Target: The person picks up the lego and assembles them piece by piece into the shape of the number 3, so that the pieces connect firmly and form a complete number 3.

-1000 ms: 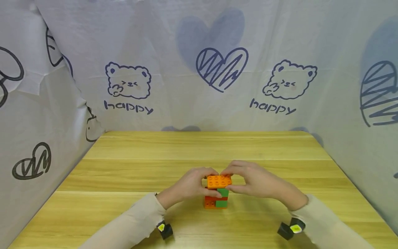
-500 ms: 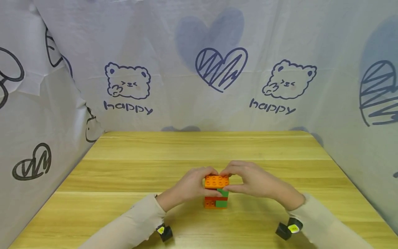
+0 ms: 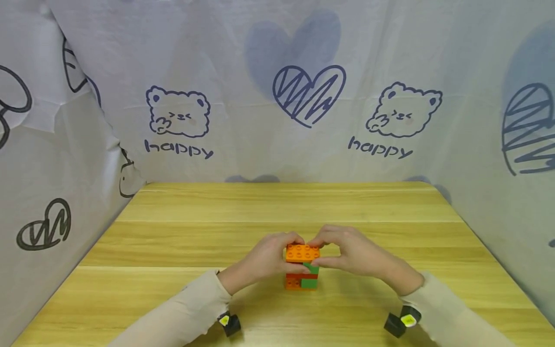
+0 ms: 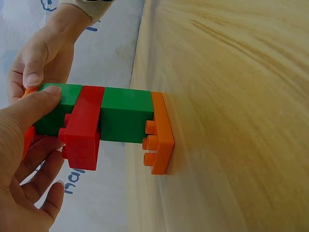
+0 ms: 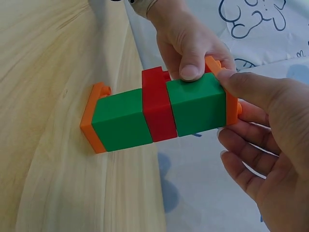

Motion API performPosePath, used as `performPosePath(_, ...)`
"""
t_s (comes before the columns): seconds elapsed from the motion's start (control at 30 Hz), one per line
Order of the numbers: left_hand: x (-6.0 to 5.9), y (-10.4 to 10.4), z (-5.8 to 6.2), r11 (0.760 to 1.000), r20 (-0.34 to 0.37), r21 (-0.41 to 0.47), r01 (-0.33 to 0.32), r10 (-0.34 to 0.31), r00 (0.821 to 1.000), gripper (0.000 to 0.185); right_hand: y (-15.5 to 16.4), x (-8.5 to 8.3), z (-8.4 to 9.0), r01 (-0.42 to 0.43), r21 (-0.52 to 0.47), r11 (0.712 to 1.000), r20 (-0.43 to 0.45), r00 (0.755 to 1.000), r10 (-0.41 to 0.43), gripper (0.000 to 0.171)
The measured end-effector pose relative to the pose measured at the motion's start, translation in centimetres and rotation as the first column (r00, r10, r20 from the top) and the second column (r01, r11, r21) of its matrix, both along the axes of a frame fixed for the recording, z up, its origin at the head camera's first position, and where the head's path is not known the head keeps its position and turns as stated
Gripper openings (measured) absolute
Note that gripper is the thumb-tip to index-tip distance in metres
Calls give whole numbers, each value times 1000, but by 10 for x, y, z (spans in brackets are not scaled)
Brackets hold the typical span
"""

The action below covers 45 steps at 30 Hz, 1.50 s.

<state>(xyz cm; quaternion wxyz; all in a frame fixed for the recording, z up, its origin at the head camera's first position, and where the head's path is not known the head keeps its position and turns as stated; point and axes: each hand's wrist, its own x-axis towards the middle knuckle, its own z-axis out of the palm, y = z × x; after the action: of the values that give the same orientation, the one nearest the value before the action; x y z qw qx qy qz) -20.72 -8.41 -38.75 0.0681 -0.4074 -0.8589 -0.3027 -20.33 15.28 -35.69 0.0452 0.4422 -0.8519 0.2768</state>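
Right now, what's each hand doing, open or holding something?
Left hand: pinches the orange top brick of the block stack.
Right hand: pinches the same brick.

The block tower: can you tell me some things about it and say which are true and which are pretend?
1. Both hands touch the block tower. True: left hand, right hand.
2. The top plate is blue. False: it is orange.
3. The tower stands on the wooden table. True.
4. A red block sits between two green ones. True.
5. The bottom plate is yellow. False: it is orange.
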Motion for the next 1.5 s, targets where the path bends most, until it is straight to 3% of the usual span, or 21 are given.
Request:
performPosePath(0.33,1,-2,4,999,-30,-51,-9,8,1000,43,-2,0,-1,-6,-23,1000,4,1000,6,33)
performPosePath(0.57,7,-9,12,986,-82,-163,-39,26,996,48,-4,1,-1,6,11,1000,4,1000,-6,34)
performPosePath(0.73,11,-16,17,986,-147,-163,-20,-5,989,43,-6,2,-2,15,21,1000,3,1000,-15,34)
performPosePath(0.9,11,-18,19,987,-251,-160,12,-53,967,41,-6,2,-4,20,13,1000,2,1000,-20,35)
performPosePath(1.07,10,-19,21,977,-384,-211,29,-110,917,37,-6,2,-8,13,-10,1000,-46,999,-13,33)
performPosePath(1.13,9,-18,22,975,-408,-220,32,-122,905,36,-6,3,-9,13,-18,1000,-70,997,-14,33)
performPosePath(1.33,5,-18,20,980,-426,-197,41,-123,896,38,-4,5,-11,33,-28,999,-91,995,-35,33)
performPosePath(1.5,1,-18,8,988,-446,-139,62,-118,887,41,-3,9,-16,63,-45,997,-76,995,-66,33)
